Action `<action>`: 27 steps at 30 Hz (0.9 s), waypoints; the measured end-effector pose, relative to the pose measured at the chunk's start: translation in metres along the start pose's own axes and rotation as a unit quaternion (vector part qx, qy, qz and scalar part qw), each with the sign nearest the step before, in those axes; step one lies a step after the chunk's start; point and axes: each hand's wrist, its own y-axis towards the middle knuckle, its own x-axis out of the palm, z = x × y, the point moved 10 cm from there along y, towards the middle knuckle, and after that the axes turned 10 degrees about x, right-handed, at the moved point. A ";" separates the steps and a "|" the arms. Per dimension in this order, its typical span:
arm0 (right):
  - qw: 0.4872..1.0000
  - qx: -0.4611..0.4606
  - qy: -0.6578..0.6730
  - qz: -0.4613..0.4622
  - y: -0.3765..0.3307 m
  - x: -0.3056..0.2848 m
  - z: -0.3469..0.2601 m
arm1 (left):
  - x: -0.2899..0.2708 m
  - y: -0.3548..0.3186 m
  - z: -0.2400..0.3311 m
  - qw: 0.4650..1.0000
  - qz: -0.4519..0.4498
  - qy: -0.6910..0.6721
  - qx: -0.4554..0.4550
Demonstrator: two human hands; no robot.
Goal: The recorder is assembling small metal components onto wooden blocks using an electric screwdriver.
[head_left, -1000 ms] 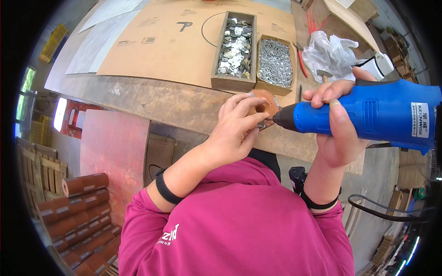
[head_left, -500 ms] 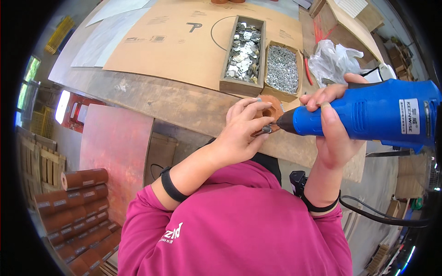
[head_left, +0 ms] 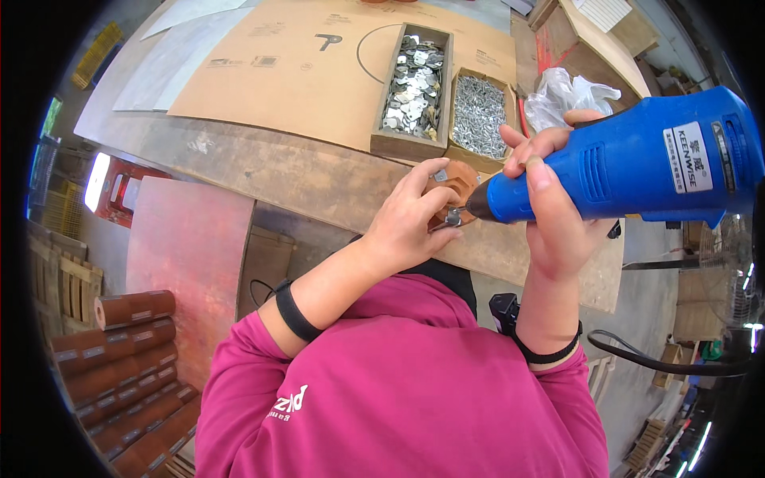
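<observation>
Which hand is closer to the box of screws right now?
Right. The right hand, gripping the blue power tool, sits just beside the box of screws; the left hand is lower, holding a small brown piece.

Two wooden boxes (head_left: 414,88) of metal parts, cardboard sheet (head_left: 279,72)

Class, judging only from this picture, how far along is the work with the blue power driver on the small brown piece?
Done: nothing finished shows. In hand: the left hand pinches a small brown wooden piece with a metal fitting against the tip of the blue power driver, gripped by the right hand. Left: two wooden boxes, metal plates and screws, look well stocked on the workbench.
</observation>
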 end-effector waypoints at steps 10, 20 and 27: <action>1.000 -0.007 -0.019 -0.016 0.006 0.004 0.002 | 0.001 0.001 -0.002 1.000 0.011 -0.015 -0.005; 1.000 -0.006 -0.015 -0.026 0.007 0.004 0.005 | 0.002 -0.001 -0.005 0.999 0.019 -0.032 -0.025; 0.999 -0.005 -0.016 -0.029 0.007 0.003 0.007 | 0.002 -0.001 -0.005 1.000 0.021 -0.010 -0.019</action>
